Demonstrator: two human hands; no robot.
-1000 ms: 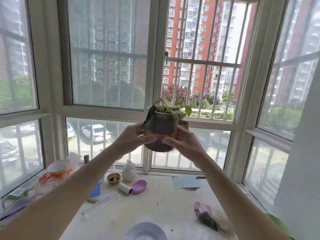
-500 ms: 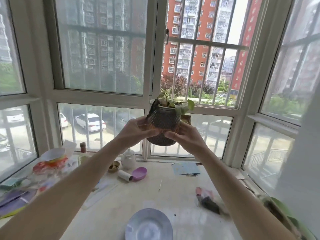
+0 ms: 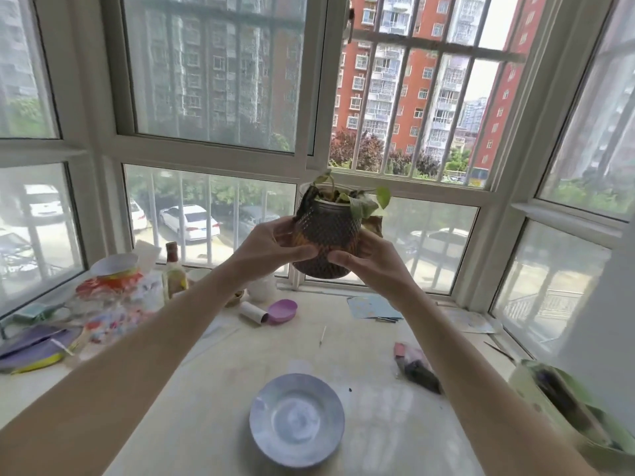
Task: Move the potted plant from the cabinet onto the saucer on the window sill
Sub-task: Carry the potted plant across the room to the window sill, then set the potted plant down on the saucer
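A dark, dimpled pot with a few green leaves, the potted plant [image 3: 326, 231], is held in the air in front of the window, upright. My left hand [image 3: 271, 250] grips its left side and my right hand [image 3: 371, 266] grips its right side and bottom. The pale lilac saucer [image 3: 297, 419] lies on the window sill [image 3: 371, 407] near me, well below the pot and closer than it.
On the sill's left are a sauce bottle [image 3: 174, 273], a colourful heap of bags and paper plates [image 3: 113, 304], a cardboard roll [image 3: 253, 312] and a purple lid [image 3: 282, 310]. Papers [image 3: 372, 307] lie at the back, a dark packet [image 3: 417, 367] right, another plant's leaves [image 3: 570, 403] far right.
The view has tipped down, so the saucer now shows fully on the sill. The pot stays gripped in both hands and sits a little lower against the window.
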